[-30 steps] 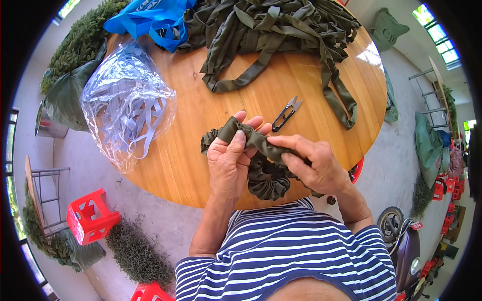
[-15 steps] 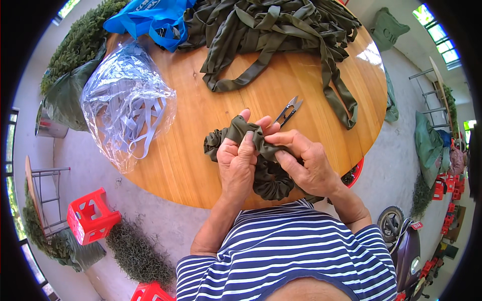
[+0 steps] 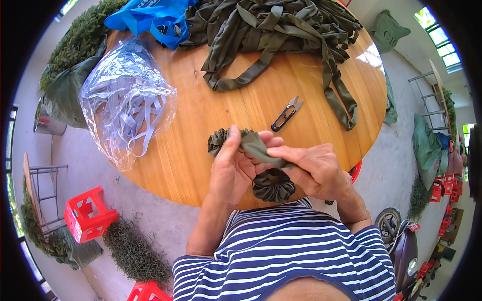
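Olive fabric scrunchie (image 3: 261,165), gathered and ruffled, held over the near edge of the round wooden table (image 3: 201,135), just in front of the person's striped shirt. Its middle is hidden under both hands; a ruffled end sticks out at upper left, a puckered loop hangs below. Left hand (image 3: 232,173): thumb and fingers pressed together, pinching the fabric from the left. Right hand (image 3: 316,168): fingers closed on a flat stretch of the same fabric, pulling it taut between the two hands; fingertips partly covered by cloth, exact grip hard to make out.

One small black thread snip (image 3: 287,114) lies on the table just beyond the hands, blades open. One heap of long olive fabric strips (image 3: 271,35) at the far side, count unclear, top cut off by the rim. One crinkled clear plastic bag (image 3: 125,105) of pale bands at left. One blue bag (image 3: 150,17), partly cut off. Two red plastic stools (image 3: 88,213) on the floor, the lower one cut off.
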Action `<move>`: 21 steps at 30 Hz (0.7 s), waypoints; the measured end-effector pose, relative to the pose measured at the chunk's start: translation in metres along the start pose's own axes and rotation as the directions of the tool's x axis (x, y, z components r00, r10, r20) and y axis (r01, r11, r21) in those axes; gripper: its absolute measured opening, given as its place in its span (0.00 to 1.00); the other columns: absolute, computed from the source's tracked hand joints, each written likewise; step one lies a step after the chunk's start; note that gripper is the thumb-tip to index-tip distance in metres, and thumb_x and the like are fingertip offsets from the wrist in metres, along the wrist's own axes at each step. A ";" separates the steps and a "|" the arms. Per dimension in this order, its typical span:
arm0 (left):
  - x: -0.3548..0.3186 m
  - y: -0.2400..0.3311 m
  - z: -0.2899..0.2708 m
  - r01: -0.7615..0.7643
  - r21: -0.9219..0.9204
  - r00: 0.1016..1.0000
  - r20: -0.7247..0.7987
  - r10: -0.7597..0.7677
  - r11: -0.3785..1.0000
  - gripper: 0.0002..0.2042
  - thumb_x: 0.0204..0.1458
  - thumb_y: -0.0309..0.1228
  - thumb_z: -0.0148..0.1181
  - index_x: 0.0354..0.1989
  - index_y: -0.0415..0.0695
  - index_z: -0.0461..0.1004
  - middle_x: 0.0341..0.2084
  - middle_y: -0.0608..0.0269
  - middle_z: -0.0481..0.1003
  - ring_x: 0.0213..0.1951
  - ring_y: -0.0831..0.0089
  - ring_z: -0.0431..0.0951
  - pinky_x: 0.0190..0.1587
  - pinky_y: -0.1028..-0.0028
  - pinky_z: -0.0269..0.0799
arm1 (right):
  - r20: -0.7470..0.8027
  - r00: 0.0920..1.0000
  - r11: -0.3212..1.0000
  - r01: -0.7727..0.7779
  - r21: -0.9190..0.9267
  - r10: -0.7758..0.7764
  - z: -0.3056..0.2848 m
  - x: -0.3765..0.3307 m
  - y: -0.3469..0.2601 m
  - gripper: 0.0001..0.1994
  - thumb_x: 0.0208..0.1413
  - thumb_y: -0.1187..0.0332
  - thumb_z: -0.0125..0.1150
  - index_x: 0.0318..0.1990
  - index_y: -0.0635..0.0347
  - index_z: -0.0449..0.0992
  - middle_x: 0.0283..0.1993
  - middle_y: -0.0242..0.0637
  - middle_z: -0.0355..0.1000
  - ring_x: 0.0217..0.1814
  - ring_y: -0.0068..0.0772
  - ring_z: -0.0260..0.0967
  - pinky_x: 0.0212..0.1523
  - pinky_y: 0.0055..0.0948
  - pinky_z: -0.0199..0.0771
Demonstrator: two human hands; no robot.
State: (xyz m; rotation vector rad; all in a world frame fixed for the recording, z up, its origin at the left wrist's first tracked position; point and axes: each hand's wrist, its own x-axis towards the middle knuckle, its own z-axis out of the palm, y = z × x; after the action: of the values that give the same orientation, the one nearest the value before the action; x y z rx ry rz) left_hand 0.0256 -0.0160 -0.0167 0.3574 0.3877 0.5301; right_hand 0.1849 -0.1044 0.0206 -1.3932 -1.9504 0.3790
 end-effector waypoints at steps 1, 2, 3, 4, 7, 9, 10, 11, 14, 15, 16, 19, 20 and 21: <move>0.000 -0.005 0.002 -0.091 0.068 0.995 -0.028 0.093 0.994 0.21 0.59 0.40 0.40 0.48 0.32 0.64 0.44 0.45 0.70 0.47 0.56 0.71 0.51 0.62 0.68 | 0.051 0.999 1.000 -0.016 -0.022 0.017 0.001 -0.003 -0.001 0.20 0.42 0.77 0.58 0.48 0.62 0.70 0.30 0.42 0.74 0.20 0.34 0.71 0.22 0.26 0.69; 0.000 -0.009 0.004 -0.178 0.138 0.981 -0.050 0.186 0.974 0.21 0.59 0.40 0.37 0.49 0.32 0.64 0.45 0.44 0.69 0.49 0.53 0.69 0.52 0.60 0.67 | 0.067 0.996 0.998 -0.059 -0.036 0.061 0.001 -0.003 -0.005 0.20 0.42 0.77 0.58 0.48 0.62 0.70 0.30 0.42 0.74 0.20 0.34 0.71 0.22 0.26 0.69; 0.001 -0.011 0.003 -0.241 0.067 0.970 -0.018 0.243 0.968 0.19 0.59 0.36 0.38 0.51 0.32 0.62 0.46 0.44 0.69 0.49 0.51 0.69 0.52 0.60 0.67 | 0.084 0.991 0.994 -0.097 -0.053 0.101 0.000 -0.002 -0.008 0.20 0.43 0.77 0.58 0.48 0.61 0.70 0.31 0.42 0.74 0.20 0.34 0.71 0.21 0.26 0.69; 0.002 -0.012 0.003 -0.261 0.080 0.965 -0.008 0.263 0.962 0.19 0.59 0.35 0.39 0.51 0.32 0.61 0.46 0.44 0.68 0.50 0.51 0.69 0.52 0.60 0.68 | 0.099 0.985 0.988 -0.135 -0.070 0.141 0.000 -0.001 -0.011 0.20 0.43 0.77 0.57 0.48 0.61 0.70 0.31 0.42 0.74 0.21 0.34 0.71 0.21 0.26 0.69; 0.005 -0.015 0.001 -0.303 0.110 0.953 0.009 0.304 0.947 0.18 0.58 0.32 0.42 0.53 0.33 0.58 0.46 0.44 0.68 0.50 0.52 0.69 0.51 0.60 0.68 | 0.051 0.981 0.982 -0.182 -0.060 0.185 0.003 -0.002 -0.011 0.19 0.44 0.77 0.57 0.48 0.59 0.70 0.30 0.41 0.73 0.21 0.34 0.71 0.21 0.27 0.69; 0.007 -0.017 0.001 -0.306 0.115 0.951 0.004 0.308 0.945 0.19 0.58 0.31 0.43 0.54 0.33 0.57 0.47 0.44 0.68 0.50 0.52 0.69 0.51 0.60 0.68 | 0.033 0.974 0.973 -0.220 -0.071 0.222 0.005 -0.003 -0.010 0.18 0.45 0.77 0.56 0.47 0.60 0.70 0.28 0.41 0.73 0.21 0.34 0.71 0.21 0.27 0.69; 0.007 -0.018 0.001 -0.313 0.118 0.949 0.004 0.315 0.942 0.19 0.58 0.31 0.43 0.54 0.33 0.57 0.47 0.45 0.68 0.50 0.53 0.69 0.51 0.61 0.68 | 0.023 0.970 0.968 -0.239 -0.077 0.241 0.007 -0.003 -0.009 0.18 0.45 0.77 0.56 0.47 0.60 0.69 0.27 0.40 0.73 0.21 0.34 0.71 0.21 0.27 0.69; 0.007 -0.020 0.002 -0.320 0.120 0.947 0.003 0.322 0.940 0.18 0.58 0.31 0.44 0.54 0.33 0.57 0.47 0.45 0.68 0.50 0.53 0.69 0.52 0.62 0.68 | 0.004 0.970 0.967 -0.242 -0.080 0.243 0.009 -0.003 -0.010 0.17 0.46 0.77 0.56 0.47 0.60 0.69 0.27 0.40 0.72 0.21 0.34 0.71 0.21 0.28 0.69; 0.009 -0.026 0.002 -0.328 0.110 0.944 0.002 0.329 0.938 0.19 0.58 0.31 0.44 0.54 0.33 0.57 0.47 0.45 0.68 0.50 0.55 0.69 0.52 0.64 0.68 | -0.040 0.961 0.959 -0.275 -0.072 0.273 0.016 -0.001 -0.011 0.16 0.46 0.76 0.56 0.46 0.60 0.69 0.25 0.40 0.72 0.22 0.35 0.72 0.22 0.28 0.69; 0.010 -0.028 0.002 -0.326 0.103 0.945 0.002 0.327 0.940 0.19 0.58 0.31 0.44 0.55 0.33 0.57 0.47 0.45 0.68 0.50 0.56 0.69 0.52 0.64 0.67 | -0.045 0.952 0.951 -0.304 -0.057 0.302 0.018 -0.001 -0.008 0.16 0.47 0.76 0.56 0.46 0.60 0.69 0.25 0.40 0.72 0.22 0.35 0.72 0.22 0.28 0.69; 0.010 -0.029 0.003 -0.337 0.121 0.940 -0.001 0.340 0.934 0.19 0.58 0.31 0.43 0.55 0.33 0.56 0.46 0.46 0.68 0.49 0.58 0.70 0.52 0.66 0.68 | -0.049 0.942 0.942 -0.333 -0.042 0.331 0.019 0.000 -0.006 0.16 0.47 0.76 0.56 0.46 0.60 0.68 0.25 0.39 0.72 0.22 0.36 0.72 0.22 0.29 0.69; 0.012 -0.026 0.005 -0.346 0.159 0.938 0.017 0.348 0.925 0.19 0.58 0.31 0.43 0.55 0.32 0.55 0.45 0.47 0.69 0.48 0.61 0.71 0.51 0.68 0.68 | -0.135 0.953 0.963 -0.266 0.048 0.270 0.025 0.005 -0.001 0.16 0.47 0.75 0.57 0.46 0.59 0.68 0.26 0.40 0.72 0.22 0.38 0.72 0.23 0.29 0.70; 0.011 -0.024 0.003 -0.330 0.162 0.944 0.037 0.328 0.930 0.19 0.58 0.30 0.43 0.55 0.33 0.56 0.45 0.47 0.69 0.49 0.61 0.70 0.52 0.67 0.68 | -0.141 0.952 0.963 -0.267 0.044 0.271 0.023 0.007 -0.002 0.17 0.46 0.75 0.57 0.47 0.59 0.68 0.27 0.41 0.72 0.22 0.38 0.72 0.24 0.29 0.70; 0.010 -0.024 0.001 -0.316 0.163 0.949 0.054 0.312 0.934 0.18 0.58 0.30 0.43 0.55 0.33 0.56 0.46 0.47 0.69 0.49 0.60 0.70 0.52 0.66 0.67 | -0.142 0.952 0.963 -0.267 0.040 0.270 0.021 0.009 -0.003 0.17 0.46 0.75 0.57 0.47 0.60 0.68 0.27 0.41 0.72 0.23 0.39 0.72 0.24 0.30 0.70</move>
State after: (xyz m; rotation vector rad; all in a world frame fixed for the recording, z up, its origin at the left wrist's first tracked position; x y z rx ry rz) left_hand 0.0443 -0.0299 -0.0287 0.5977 0.3515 0.8070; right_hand 0.1668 -0.0947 0.0110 -1.6315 -1.6384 0.4083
